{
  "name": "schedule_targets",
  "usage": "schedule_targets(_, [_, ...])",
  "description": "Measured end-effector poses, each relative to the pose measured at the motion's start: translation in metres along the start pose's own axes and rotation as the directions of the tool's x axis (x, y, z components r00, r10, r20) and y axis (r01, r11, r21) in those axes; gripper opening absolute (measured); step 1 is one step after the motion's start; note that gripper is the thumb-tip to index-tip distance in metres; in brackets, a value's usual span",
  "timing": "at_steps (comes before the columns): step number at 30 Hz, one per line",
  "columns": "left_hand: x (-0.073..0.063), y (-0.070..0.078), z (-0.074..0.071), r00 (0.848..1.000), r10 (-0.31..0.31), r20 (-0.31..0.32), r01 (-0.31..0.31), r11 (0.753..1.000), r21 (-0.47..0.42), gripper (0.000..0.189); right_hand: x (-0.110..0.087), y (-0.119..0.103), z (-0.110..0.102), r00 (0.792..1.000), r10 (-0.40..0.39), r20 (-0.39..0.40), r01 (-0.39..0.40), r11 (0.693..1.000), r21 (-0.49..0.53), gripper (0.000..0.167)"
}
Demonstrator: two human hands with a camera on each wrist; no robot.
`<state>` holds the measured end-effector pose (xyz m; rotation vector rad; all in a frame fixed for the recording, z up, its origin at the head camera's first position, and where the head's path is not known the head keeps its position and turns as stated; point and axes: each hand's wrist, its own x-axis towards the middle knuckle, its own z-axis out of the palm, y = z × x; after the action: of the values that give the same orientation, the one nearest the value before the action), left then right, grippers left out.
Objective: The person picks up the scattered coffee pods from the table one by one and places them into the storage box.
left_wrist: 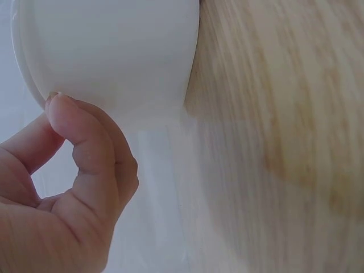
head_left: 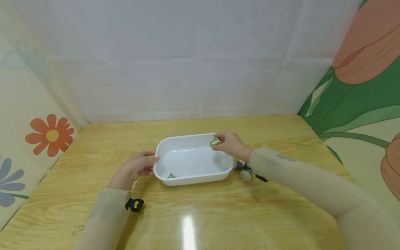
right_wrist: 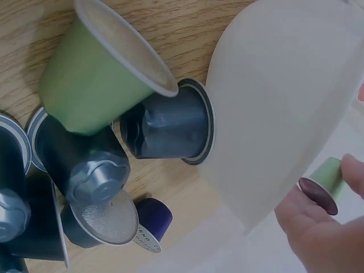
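A white oblong tub [head_left: 193, 179] stands on the wooden table. My left hand [head_left: 137, 166] pinches its left rim between thumb and fingers; the left wrist view shows the same hand [left_wrist: 85, 170] on the rim. Over the tub's right end, my right hand [head_left: 232, 144] holds a light green coffee capsule [head_left: 215, 142] between thumb and fingers. That capsule [right_wrist: 323, 186] shows a dark lid side in the right wrist view. Another green capsule [head_left: 171, 176] lies inside the tub at its near left corner.
Beside the tub's right end lie several loose capsules: a large-looking green one [right_wrist: 102, 74], a dark blue-grey one [right_wrist: 170, 122] next to the tub wall, a purple one [right_wrist: 154, 219] and dark teal ones [right_wrist: 85, 159]. A white sheet [head_left: 187, 69] hangs behind the table [head_left: 218, 215].
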<state>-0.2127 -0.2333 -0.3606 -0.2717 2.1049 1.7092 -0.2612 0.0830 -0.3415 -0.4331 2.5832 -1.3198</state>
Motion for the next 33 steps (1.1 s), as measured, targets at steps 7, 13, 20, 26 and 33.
schedule_targets(7, [-0.001,0.001,0.001,1.000,-0.003,-0.001,0.003,1.000,-0.002,0.059,-0.004,-0.001,-0.001,0.999,0.040,0.013,-0.041,0.998,0.048,0.056])
schedule_targets(13, [0.000,0.002,0.001,1.000,-0.004,-0.002,0.004,1.000,-0.009,0.059,-0.010,0.003,-0.008,1.000,0.030,0.002,-0.030,0.995,0.094,0.052])
schedule_targets(20, [0.000,0.001,0.001,1.000,-0.012,-0.005,0.012,1.000,-0.005,0.059,-0.021,0.015,-0.023,0.998,-0.003,-0.070,0.009,0.997,0.075,0.048])
schedule_targets(26, [-0.001,0.000,0.001,1.000,-0.010,-0.003,0.010,1.000,-0.018,0.058,-0.036,0.029,-0.041,0.995,-0.007,-0.103,0.012,0.999,0.046,0.047])
schedule_targets(33, [0.000,0.000,0.001,1.000,-0.004,0.003,0.004,1.000,-0.024,0.058,-0.053,0.050,-0.060,0.992,-0.024,-0.127,0.027,0.999,0.021,0.047])
